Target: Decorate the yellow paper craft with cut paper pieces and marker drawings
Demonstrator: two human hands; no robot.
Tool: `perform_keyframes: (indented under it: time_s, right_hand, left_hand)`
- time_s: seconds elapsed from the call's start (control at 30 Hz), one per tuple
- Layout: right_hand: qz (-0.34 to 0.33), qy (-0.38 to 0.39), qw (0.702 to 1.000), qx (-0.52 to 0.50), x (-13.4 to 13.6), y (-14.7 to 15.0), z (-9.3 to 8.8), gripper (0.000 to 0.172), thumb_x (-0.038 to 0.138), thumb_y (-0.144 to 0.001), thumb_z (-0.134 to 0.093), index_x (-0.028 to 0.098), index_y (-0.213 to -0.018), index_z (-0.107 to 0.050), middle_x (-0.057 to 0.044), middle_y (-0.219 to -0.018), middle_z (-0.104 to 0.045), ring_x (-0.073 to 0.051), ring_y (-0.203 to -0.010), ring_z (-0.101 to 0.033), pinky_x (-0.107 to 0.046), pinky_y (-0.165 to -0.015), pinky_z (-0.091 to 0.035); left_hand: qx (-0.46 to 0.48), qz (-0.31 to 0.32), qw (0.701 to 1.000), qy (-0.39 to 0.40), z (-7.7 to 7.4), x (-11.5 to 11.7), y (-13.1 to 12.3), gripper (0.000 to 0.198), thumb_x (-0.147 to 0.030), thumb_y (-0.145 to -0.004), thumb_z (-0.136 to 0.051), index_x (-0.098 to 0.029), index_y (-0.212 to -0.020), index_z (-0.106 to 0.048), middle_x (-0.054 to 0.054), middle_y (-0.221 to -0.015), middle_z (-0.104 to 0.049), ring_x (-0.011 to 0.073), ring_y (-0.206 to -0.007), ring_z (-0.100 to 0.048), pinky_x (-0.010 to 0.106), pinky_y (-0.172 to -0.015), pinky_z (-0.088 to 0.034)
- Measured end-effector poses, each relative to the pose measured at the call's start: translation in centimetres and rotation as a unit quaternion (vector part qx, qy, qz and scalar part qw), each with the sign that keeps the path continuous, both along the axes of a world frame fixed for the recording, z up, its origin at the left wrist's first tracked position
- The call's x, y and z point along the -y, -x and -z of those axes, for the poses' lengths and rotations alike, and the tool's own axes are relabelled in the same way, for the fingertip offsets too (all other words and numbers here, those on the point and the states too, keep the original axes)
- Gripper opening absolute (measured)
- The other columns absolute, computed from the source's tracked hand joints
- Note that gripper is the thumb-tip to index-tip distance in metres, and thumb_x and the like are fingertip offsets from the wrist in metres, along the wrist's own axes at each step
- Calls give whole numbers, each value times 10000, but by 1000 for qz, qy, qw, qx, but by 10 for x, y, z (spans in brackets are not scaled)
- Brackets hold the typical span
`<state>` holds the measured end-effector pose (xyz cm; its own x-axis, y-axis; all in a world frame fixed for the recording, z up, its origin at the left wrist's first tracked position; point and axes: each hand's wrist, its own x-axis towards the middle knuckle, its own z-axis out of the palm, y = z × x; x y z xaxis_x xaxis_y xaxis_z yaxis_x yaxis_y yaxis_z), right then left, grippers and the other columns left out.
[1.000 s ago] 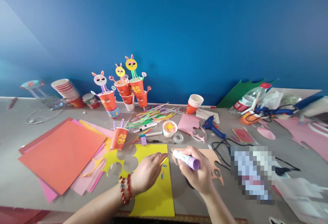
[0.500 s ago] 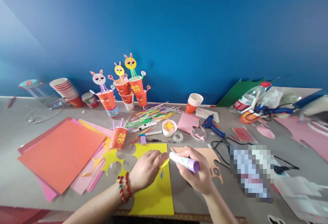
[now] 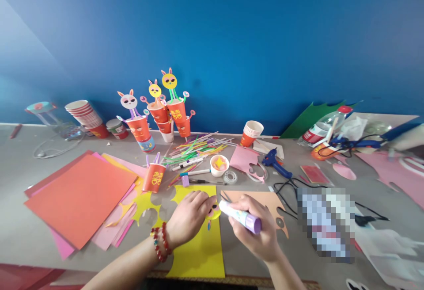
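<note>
My left hand point(image 3: 189, 215), with a red bead bracelet on the wrist, is closed on a round yellow paper rabbit face point(image 3: 213, 211). Its dark eyes and an ear with a blue centre show; the fingers cover the rest. Just to the right, my right hand point(image 3: 255, 228) grips a white glue stick point(image 3: 236, 212) with a purple base. The tip of the glue stick points at the face's right edge; whether it touches, I cannot tell. Under my left hand lies a yellow sheet point(image 3: 198, 259) with round cutouts. A peach sheet point(image 3: 265, 198) lies behind my right hand.
Red cups with rabbit figures point(image 3: 138, 126) stand by the wall. Pipe cleaners point(image 3: 195, 146), a small paper cup point(image 3: 219, 166) and a tape roll point(image 3: 230, 177) lie ahead. A blue glue gun point(image 3: 276, 162) with a black cord is at right, coloured paper point(image 3: 82, 197) at left.
The rabbit face has turned so that its printed eyes show toward me. My right hand and the glue stick have shifted slightly down and right.
</note>
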<state>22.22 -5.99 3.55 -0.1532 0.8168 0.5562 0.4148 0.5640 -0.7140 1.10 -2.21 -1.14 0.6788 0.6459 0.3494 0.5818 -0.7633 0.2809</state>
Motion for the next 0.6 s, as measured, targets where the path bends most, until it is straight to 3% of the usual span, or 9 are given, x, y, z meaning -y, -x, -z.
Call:
perform_keyframes:
  time_s: [0.13,0.27,0.4,0.5,0.6]
  right_hand:
    - [-1,-17,999,42,0,2,1,133,141,-816,-593,220,-922,-601,3,-703,-585,-165,-565,-557,-272,-519,-430]
    - [43,-19,995,90,-4,-2,5,87,156,-829,-587,223,-885,-593,-4,-684,-589,-181,-581,-583,-281,-535,-464]
    - [68,-25,994,80,-4,-6,9,104,150,-833,-602,228,-903,-599,-25,-739,-648,-193,-616,-630,-292,-568,-505]
    - [76,-20,996,36,-1,-7,13,116,156,-831,-627,225,-923,-614,-35,-765,-670,-197,-620,-645,-302,-576,-517]
    - [88,9,995,-37,4,-4,17,100,171,-848,-632,217,-936,-622,-46,-784,-685,-202,-627,-662,-299,-557,-521]
  left_hand:
    - [-5,1,1000,-4,-1,0,0,302,-160,-1012,-379,-149,-1278,-523,85,-991,-640,228,-865,-602,347,-778,-497]
    - [-3,3,1000,-25,-3,1,0,324,-134,-999,-364,-135,-1284,-520,92,-977,-636,237,-846,-596,363,-762,-513]
    - [3,2,1000,-20,-2,1,1,349,-126,-987,-368,-141,-1298,-525,103,-983,-640,241,-850,-605,378,-775,-526]
    - [69,0,996,56,-6,2,0,346,-147,-989,-360,-175,-1269,-561,109,-1028,-647,233,-909,-619,371,-823,-528]
    - [178,16,957,229,-12,3,-2,312,-231,-1019,-357,-185,-1179,-622,88,-979,-657,193,-873,-627,312,-799,-517]
